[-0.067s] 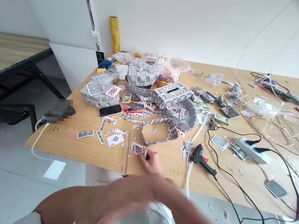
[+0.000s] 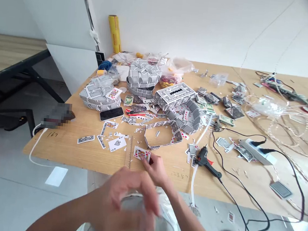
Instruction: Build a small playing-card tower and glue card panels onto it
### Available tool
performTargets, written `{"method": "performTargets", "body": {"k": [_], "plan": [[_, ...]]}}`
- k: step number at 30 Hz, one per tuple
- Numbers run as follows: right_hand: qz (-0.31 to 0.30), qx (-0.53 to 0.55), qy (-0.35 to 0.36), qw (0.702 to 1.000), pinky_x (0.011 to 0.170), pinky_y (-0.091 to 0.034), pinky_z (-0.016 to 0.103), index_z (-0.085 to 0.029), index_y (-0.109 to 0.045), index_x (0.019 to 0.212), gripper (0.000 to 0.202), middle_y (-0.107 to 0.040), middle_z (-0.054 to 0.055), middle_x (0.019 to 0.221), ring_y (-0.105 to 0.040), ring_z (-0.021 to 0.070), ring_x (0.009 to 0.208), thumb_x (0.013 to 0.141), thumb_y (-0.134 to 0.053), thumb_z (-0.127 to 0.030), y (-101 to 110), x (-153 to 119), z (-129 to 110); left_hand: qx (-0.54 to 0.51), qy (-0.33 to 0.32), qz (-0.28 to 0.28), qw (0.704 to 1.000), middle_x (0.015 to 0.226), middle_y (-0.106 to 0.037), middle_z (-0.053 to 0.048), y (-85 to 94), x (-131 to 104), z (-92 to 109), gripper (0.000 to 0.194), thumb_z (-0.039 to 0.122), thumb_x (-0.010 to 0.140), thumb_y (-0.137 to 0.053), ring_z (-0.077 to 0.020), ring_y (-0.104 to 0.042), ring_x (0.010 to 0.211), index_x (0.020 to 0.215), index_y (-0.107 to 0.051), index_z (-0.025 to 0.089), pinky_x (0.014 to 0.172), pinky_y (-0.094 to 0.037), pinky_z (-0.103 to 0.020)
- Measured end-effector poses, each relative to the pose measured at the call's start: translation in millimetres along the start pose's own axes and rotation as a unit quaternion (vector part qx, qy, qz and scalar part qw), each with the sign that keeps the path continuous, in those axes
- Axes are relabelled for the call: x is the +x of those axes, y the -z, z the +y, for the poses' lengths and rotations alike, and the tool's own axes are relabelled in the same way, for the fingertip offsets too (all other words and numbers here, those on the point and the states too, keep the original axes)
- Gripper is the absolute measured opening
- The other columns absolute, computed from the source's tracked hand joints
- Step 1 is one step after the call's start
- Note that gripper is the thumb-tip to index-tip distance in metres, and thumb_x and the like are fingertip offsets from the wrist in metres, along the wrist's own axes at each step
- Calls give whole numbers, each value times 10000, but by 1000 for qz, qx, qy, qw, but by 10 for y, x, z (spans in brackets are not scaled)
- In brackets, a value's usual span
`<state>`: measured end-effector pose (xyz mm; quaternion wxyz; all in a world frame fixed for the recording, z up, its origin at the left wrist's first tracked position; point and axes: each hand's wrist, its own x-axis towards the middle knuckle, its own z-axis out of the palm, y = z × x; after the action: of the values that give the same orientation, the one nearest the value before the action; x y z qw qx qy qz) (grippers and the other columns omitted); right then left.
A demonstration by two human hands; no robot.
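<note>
My right hand [image 2: 157, 169] pinches a face playing card [image 2: 140, 152] between thumb and fingers, at the table's front edge. In front of the table, above my lap, my left hand [image 2: 128, 202] is smeared by motion; its fingers and thumb curve apart with nothing visible between them. A clear ruler [image 2: 128, 151] lies just left of the held card. Beyond it are an ace of spades [image 2: 117, 143] and cut card pieces. Past my right hand stands a many-sided ring of joined cards [image 2: 162, 145], open in the middle.
A glue gun [image 2: 206, 162] lies to the right, its cord running past a power strip [image 2: 258, 151]. Card-covered boxes [image 2: 144, 72], a phone [image 2: 111, 114], a red cutter [image 2: 136, 113] and scraps cover the back. A yellow roll [image 2: 114, 33] stands at the wall.
My left hand has swung left, away from in front of my right forearm, and its fingers now show. My right hand still holds the card. The whole view has shifted slightly.
</note>
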<state>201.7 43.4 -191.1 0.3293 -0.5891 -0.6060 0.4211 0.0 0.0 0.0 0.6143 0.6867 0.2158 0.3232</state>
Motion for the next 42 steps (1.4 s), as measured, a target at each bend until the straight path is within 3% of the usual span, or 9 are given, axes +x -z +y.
{"method": "performTargets", "body": {"k": [3, 6, 9, 13, 16, 22, 30, 34, 42], "plan": [[-17, 5, -14, 1000, 604, -400, 272, -157, -731, 893, 392, -691, 16, 719, -546, 160, 645, 990, -614, -518, 57, -18, -46, 188, 33, 113, 975, 640, -720, -40, 318, 51, -590, 497, 388, 1121, -549, -175, -712, 705, 666, -644, 214, 713, -530, -296], [-32, 5, -43, 999, 609, -431, 259, -171, -737, 907, 310, -723, 21, 754, -600, 171, 673, 980, -642, -458, 121, -23, -107, 383, 52, 162, 908, 881, -811, -65, 572, -174, -1135, 312, 312, 1102, -563, -216, -754, 870, 892, -773, 216, 858, -572, -360], [-53, 9, -89, 995, 522, -441, 243, -189, -684, 885, 191, -718, 15, 709, -633, 171, 583, 961, -643, -360, 144, -19, -155, 501, 54, 131, 854, 1369, -769, -126, 663, -428, -1498, 279, 337, 1041, -658, -326, -707, 1287, 1273, -756, 218, 1130, -538, -519], [-62, 13, -144, 988, 422, -440, 229, -210, -596, 1164, 227, -713, -40, 653, -637, 172, 449, 941, -627, -245, 117, -42, -194, 559, 61, 43, 826, 1691, -521, -185, 552, -587, -1756, 844, 509, 903, -839, -411, -491, 1565, 1605, -506, 178, 1259, -440, -613], [-48, -8, -150, 988, 445, -445, 236, -209, -560, 1273, 349, -691, -61, 625, -629, 176, 436, 936, -650, -203, 108, -75, -227, 567, 59, 15, 822, 1729, -467, -189, 441, -628, -1838, 967, 532, 944, -799, -388, -458, 1600, 1714, -320, 196, 1309, -374, -617], [-8, -50, -73, 996, 668, -526, 290, -213, -690, 1148, 175, -741, 11, 773, -732, 224, 710, 974, -680, -228, 146, -143, -291, 539, 44, 27, 841, 1706, -510, -158, 374, -610, -1729, 877, 499, 1039, -691, -343, -512, 1571, 1745, -242, 236, 1315, -396, -577], [29, -58, 72, 995, 1067, -586, 371, -254, -823, 1055, 484, -723, 87, 1373, -738, 234, 1230, 894, -473, 38, 168, -358, -57, 489, 26, 65, 869, 1668, -558, -126, 374, -596, -1581, 814, 453, 1039, -696, -335, -553, 1536, 1731, -297, 297, 1295, -446, -567], [46, -123, 162, 978, 1039, -626, 419, -260, -825, 1135, 532, -701, 109, 1377, -734, 252, 1192, 898, -483, 71, 179, -438, 152, 492, 23, 58, 869, 1662, -562, -136, 309, -634, -1643, 812, 438, 1034, -705, -340, -559, 1529, 1725, -307, 284, 1265, -482, -560], [47, -137, 167, 975, 1069, -618, 485, -264, -828, 1168, 550, -712, 120, 1364, -678, 286, 1267, 894, -516, 97, 255, -452, 255, 511, 1, 29, 859, 1650, -571, -168, 205, -607, -1757, 814, 450, 1048, -674, -350, -567, 1521, 1730, -281, 244, 1274, -451, -566]]}}
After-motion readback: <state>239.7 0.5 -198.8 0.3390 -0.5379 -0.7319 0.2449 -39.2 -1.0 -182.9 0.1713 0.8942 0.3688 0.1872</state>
